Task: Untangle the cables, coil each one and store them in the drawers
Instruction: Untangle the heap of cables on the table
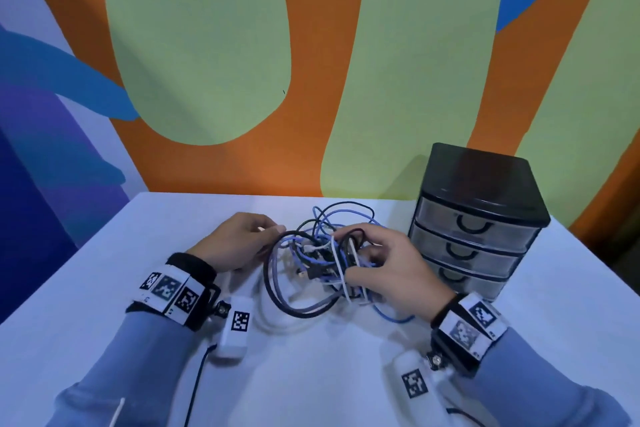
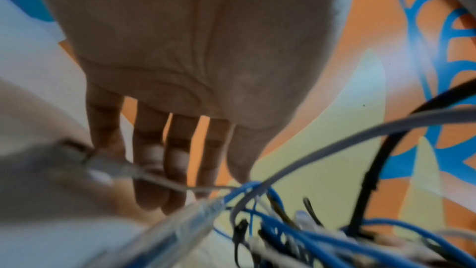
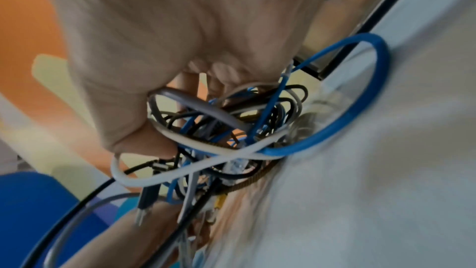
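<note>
A tangle of blue, black, white and grey cables (image 1: 322,260) lies on the white table, just left of the black drawer unit (image 1: 474,218). All three of its drawers are closed. My right hand (image 1: 360,253) is dug into the right side of the tangle (image 3: 231,129), its fingers curled round several strands and a white cable (image 3: 206,162) looped by the thumb. My left hand (image 1: 275,230) is at the tangle's left edge. Its fingers (image 2: 165,191) hang fairly straight, and the blue strands (image 2: 247,186) meet the thumb tip. Plug ends show blurred in the wrist views.
The white table (image 1: 104,288) runs to a painted wall behind. A wide blue loop (image 3: 360,105) lies on the table beside the drawer unit's base (image 3: 360,27). White camera pods (image 1: 239,326) hang under both wrists, with thin black leads trailing toward me.
</note>
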The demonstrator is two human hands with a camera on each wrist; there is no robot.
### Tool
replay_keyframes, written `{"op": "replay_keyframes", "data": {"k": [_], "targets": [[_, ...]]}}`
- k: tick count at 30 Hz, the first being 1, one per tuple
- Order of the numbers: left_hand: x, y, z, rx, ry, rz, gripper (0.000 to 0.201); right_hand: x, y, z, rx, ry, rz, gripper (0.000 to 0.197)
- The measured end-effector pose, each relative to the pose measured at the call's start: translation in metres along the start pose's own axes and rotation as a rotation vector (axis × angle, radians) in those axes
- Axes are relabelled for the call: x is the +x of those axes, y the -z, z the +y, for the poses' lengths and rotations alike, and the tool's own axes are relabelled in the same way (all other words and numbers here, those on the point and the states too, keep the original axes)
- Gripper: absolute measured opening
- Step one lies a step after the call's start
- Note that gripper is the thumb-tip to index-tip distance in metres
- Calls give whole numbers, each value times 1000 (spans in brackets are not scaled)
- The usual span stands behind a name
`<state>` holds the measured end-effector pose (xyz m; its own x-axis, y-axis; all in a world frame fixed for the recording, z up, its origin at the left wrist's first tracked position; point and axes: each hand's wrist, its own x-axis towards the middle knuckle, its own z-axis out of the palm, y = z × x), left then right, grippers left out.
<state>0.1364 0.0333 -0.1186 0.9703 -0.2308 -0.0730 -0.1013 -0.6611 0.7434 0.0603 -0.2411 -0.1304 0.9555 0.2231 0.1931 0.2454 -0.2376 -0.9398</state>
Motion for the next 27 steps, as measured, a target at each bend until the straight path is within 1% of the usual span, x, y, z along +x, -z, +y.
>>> {"op": "replay_keyframes", "data": {"k": [2, 4, 5, 7, 9, 11, 13, 15, 17, 20, 21, 23, 25, 27], "targets": [[-4, -2, -4, 51, -21, 10, 34, -1, -3, 6, 53, 4, 5, 47], [-11, -2, -3, 54, -94, 64, 37, -1, -5, 8, 91, 29, 17, 48], [-14, -2, -3, 33, -127, 87, 35, -1, -5, 10, 98, 32, 18, 49], [-22, -1, -1, -26, -206, 130, 23, -4, -6, 14, 120, 34, 27, 49], [-30, 0, 6, -67, -285, 205, 12, -7, -7, 15, 175, 29, 35, 51], [-39, 2, 16, -132, -336, 262, 7, -11, -9, 14, 210, 38, 53, 55], [-45, 9, 23, -179, -359, 293, 6, -15, -11, 12, 213, 54, 69, 61], [-49, 20, 24, -235, -348, 327, 8, -16, -12, 12, 200, 50, 73, 65], [-47, 28, 22, -323, -322, 393, 13, -13, -15, 12, 199, 29, 80, 60], [-34, 24, 29, -439, -318, 489, 18, -10, -18, 17, 223, 28, 84, 50], [-28, 20, 36, -474, -320, 499, 17, -11, -18, 17, 212, 37, 92, 49], [-15, 17, 55, -512, -331, 462, 14, -11, -17, 16, 186, 65, 111, 48], [2, 23, 78, -475, -348, 385, 14, -11, -16, 14, 204, 84, 122, 44], [17, 36, 99, -385, -360, 282, 15, -12, -16, 12, 240, 93, 125, 40]]}}
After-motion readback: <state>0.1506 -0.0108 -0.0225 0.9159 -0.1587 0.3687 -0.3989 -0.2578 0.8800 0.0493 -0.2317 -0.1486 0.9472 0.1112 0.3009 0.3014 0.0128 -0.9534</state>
